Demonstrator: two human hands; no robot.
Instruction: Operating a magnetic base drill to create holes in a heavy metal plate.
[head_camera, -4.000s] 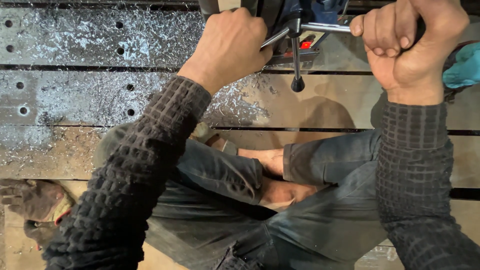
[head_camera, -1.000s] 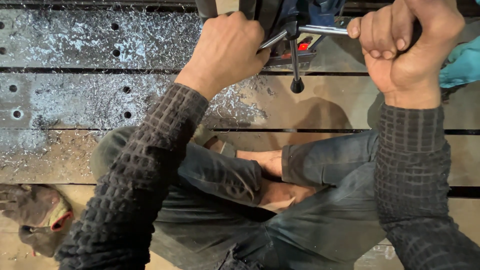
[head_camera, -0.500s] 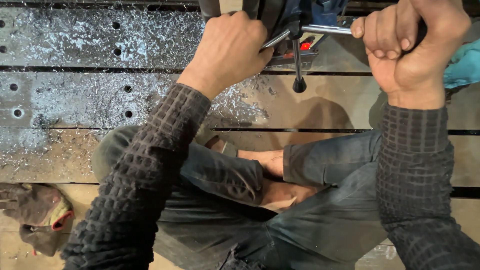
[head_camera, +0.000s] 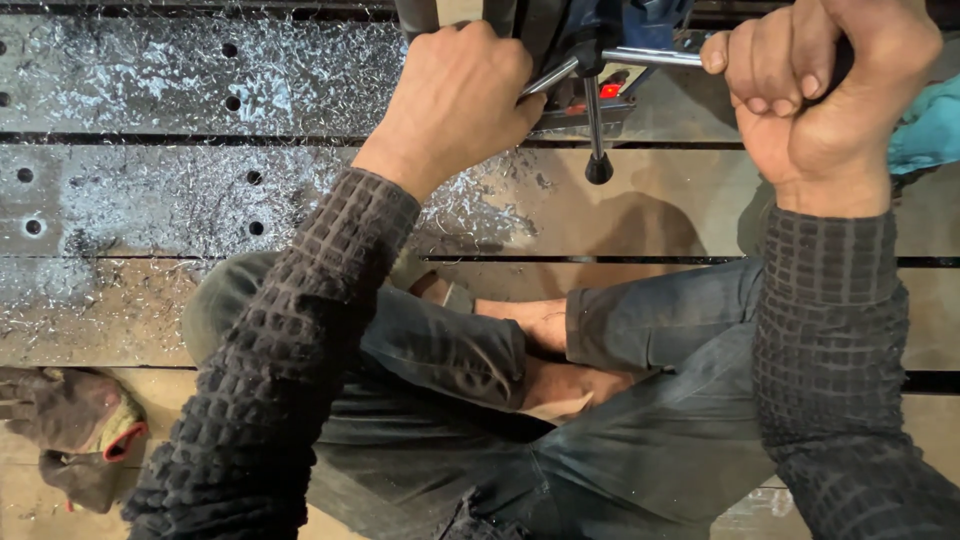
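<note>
Your left hand (head_camera: 460, 95) is clenched round a steel feed lever (head_camera: 548, 76) at the far edge. Your right hand (head_camera: 815, 85) fists another lever (head_camera: 655, 57), above the drilled steel plates (head_camera: 150, 190).

Bare hands gripping: two, the left hand (head_camera: 455, 95) and the right hand (head_camera: 815, 95).
Thin steel feed-handle rods (head_camera: 592, 120) in view: three.
Worn grey work gloves (head_camera: 70, 430) on floor: one pair.
Long grey steel plates (head_camera: 150, 205): several, side by side.

Shiny metal lever (head_camera: 650, 57), dull scuffed steel plates (head_camera: 120, 190) w/ glittery swarf, worn cloth glove (head_camera: 75, 430).
</note>
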